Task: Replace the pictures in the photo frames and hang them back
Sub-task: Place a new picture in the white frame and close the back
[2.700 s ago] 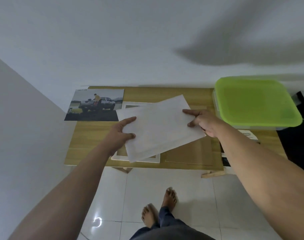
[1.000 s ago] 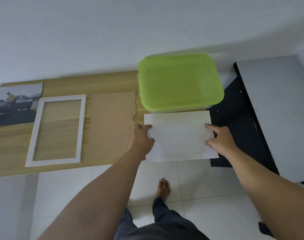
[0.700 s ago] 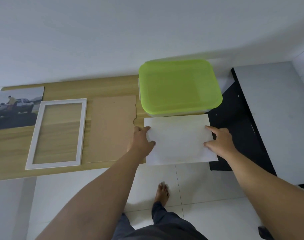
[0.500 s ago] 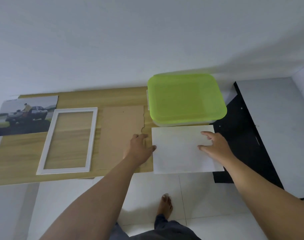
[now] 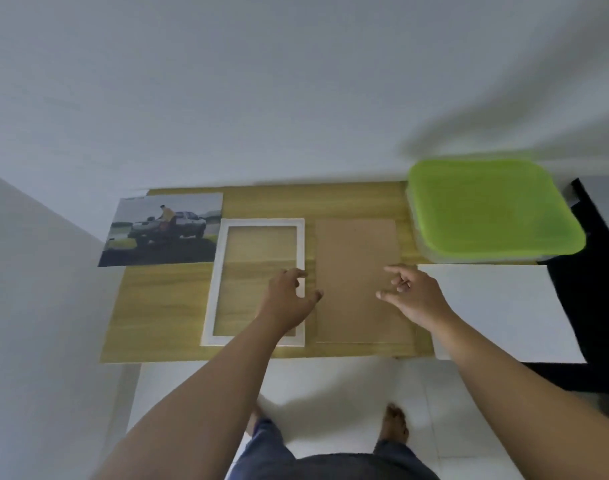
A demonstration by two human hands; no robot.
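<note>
Empty left hand [image 5: 289,297], right hand [image 5: 415,296] seemingly over board [image 5: 355,251]

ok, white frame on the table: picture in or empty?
Empty. Wood grain of the table shows through the white frame; the backing board lies to its right, the car photo to its left.
</note>
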